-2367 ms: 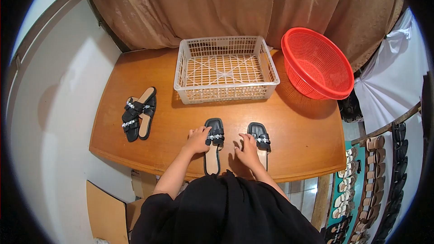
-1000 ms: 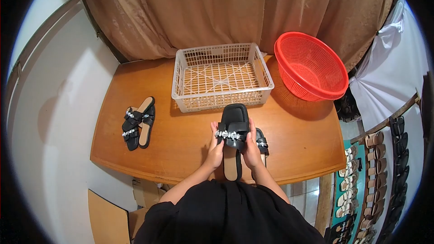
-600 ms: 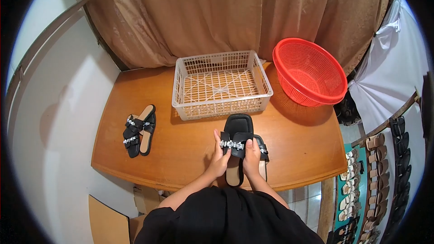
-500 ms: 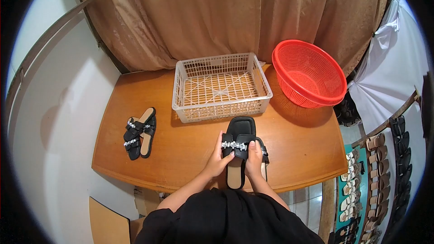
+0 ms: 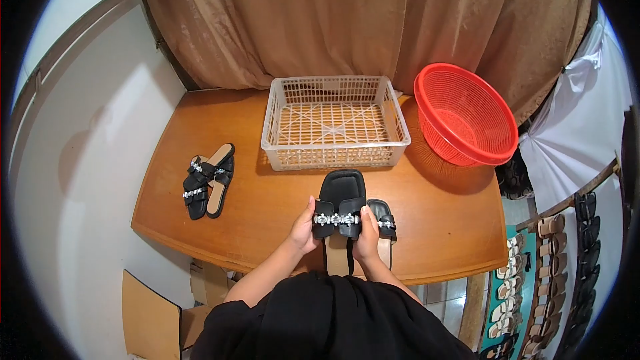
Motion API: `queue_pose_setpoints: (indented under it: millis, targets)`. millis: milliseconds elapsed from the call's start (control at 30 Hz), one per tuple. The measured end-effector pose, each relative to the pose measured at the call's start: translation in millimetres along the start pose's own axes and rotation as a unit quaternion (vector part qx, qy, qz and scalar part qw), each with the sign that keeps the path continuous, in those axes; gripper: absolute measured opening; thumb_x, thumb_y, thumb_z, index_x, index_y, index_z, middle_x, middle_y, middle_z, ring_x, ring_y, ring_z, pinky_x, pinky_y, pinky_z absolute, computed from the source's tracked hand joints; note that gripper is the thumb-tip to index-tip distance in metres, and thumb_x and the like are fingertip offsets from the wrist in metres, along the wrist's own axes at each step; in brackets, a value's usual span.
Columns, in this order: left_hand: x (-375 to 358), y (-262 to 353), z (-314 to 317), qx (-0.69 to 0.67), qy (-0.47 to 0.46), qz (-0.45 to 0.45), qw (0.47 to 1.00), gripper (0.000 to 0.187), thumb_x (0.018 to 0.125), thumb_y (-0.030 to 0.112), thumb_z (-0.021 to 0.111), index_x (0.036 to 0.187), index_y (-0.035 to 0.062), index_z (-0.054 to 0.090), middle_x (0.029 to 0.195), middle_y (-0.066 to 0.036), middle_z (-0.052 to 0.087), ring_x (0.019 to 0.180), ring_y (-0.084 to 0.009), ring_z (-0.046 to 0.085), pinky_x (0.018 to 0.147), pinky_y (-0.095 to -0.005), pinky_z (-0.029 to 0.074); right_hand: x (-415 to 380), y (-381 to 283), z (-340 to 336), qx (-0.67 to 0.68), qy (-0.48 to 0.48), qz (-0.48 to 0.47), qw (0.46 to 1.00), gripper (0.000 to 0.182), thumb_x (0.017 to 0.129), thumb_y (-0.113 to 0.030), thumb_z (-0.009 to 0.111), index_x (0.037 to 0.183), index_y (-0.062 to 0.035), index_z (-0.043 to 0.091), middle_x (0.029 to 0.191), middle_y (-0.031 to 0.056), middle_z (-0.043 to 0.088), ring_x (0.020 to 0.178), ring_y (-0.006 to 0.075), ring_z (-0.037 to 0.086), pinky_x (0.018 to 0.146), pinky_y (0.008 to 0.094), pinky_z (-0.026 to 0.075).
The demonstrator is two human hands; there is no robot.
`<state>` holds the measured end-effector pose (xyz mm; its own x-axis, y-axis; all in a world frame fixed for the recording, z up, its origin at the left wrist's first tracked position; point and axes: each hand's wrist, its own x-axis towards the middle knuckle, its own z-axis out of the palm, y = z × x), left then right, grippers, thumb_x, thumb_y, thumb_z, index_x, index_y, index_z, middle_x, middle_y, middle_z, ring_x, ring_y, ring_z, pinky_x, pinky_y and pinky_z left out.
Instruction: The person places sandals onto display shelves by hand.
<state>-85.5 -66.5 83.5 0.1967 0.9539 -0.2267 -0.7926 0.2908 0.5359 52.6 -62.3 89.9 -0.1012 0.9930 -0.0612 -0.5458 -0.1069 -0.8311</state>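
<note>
Between my two hands is a black slide sandal (image 5: 343, 190) with a jewelled strap and a beige insole, its toe pointing away from me. My left hand (image 5: 305, 227) grips the strap's left side, and my right hand (image 5: 367, 237) grips the right side with the thumb on top. A second black sandal (image 5: 381, 211) of similar look lies on the table just right of my right hand, partly covered by it. Toward the table's left lies a pair of black jewelled sandals (image 5: 208, 180), one overlapping the other.
A white plastic crate (image 5: 335, 158) stands at the back of the wooden table (image 5: 267, 193). Right of it a red basket (image 5: 467, 113) sits tilted. A brown curtain (image 5: 320, 20) hangs behind. Rows of sandals (image 5: 512, 293) line racks at the lower right.
Both hands have shifted slightly left with the sandal. My left thumb has moved from the strap's top to its side, and more of the second sandal shows.
</note>
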Motion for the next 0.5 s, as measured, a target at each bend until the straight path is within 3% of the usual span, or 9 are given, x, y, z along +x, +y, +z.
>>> queue_pose_setpoints:
  millis: [100, 200, 367, 467, 500]
  targets:
    - [-7.1, 4.1, 11.9, -0.031, 0.009, -0.017, 0.999, 0.041, 0.09, 0.043, 0.038, 0.105, 0.007, 0.053, 0.095, -0.005, 0.061, 0.086, -0.0153, 0.06, 0.077, -0.0306, 0.05, -0.4, -0.1, 6.8, 0.067, 0.069, 0.067, 0.993, 0.036, 0.094, -0.035, 0.035, 0.095, -0.0029, 0.053, 0.087, 0.0038, 0.056, 0.076, 0.0102, 0.053, 0.069, 0.0254, 0.043]
    - [-8.5, 1.9, 2.7, -0.038, 0.003, -0.031, 0.999, 0.038, 0.09, 0.04, 0.041, 0.105, 0.007, 0.053, 0.094, -0.005, 0.061, 0.084, -0.0159, 0.06, 0.076, -0.0316, 0.05, 0.7, -2.2, 2.1, 0.041, 0.034, 0.078, 0.996, 0.038, 0.094, -0.036, 0.036, 0.094, -0.0025, 0.054, 0.083, 0.0031, 0.057, 0.073, 0.0102, 0.054, 0.066, 0.0249, 0.044]
    - [-4.5, -10.3, -10.9, -0.074, -0.022, -0.028, 0.997, 0.033, 0.09, 0.035, 0.044, 0.102, 0.0063, 0.055, 0.09, -0.005, 0.062, 0.081, -0.0158, 0.061, 0.074, -0.0322, 0.051, 1.3, 2.8, 0.5, -0.007, 0.006, 0.012, 1.0, 0.036, 0.093, -0.035, 0.039, 0.088, -0.0015, 0.053, 0.078, 0.0012, 0.054, 0.068, 0.007, 0.049, 0.063, 0.0211, 0.041]
    - [-0.4, -17.2, -9.2, -0.04, 0.002, 0.001, 0.999, 0.031, 0.091, 0.033, 0.044, 0.099, 0.0054, 0.055, 0.087, -0.003, 0.061, 0.077, -0.0126, 0.059, 0.072, -0.0288, 0.05, 0.2, 15.4, -7.8, -0.078, 0.03, -0.03, 0.996, 0.038, 0.093, -0.036, 0.038, 0.086, -0.0013, 0.052, 0.074, 0.0001, 0.051, 0.066, 0.0064, 0.045, 0.061, 0.0213, 0.039]
    - [-1.6, -19.4, 2.6, 0.034, 0.052, 0.055, 0.997, 0.029, 0.091, 0.031, 0.044, 0.097, 0.0053, 0.055, 0.084, -0.002, 0.06, 0.074, -0.0102, 0.057, 0.07, -0.0264, 0.048, -2.5, 8.9, -2.3, -0.133, 0.049, -0.048, 0.989, 0.04, 0.094, -0.037, 0.036, 0.083, -0.0016, 0.051, 0.071, -0.0008, 0.047, 0.064, 0.0066, 0.042, 0.06, 0.0221, 0.038]
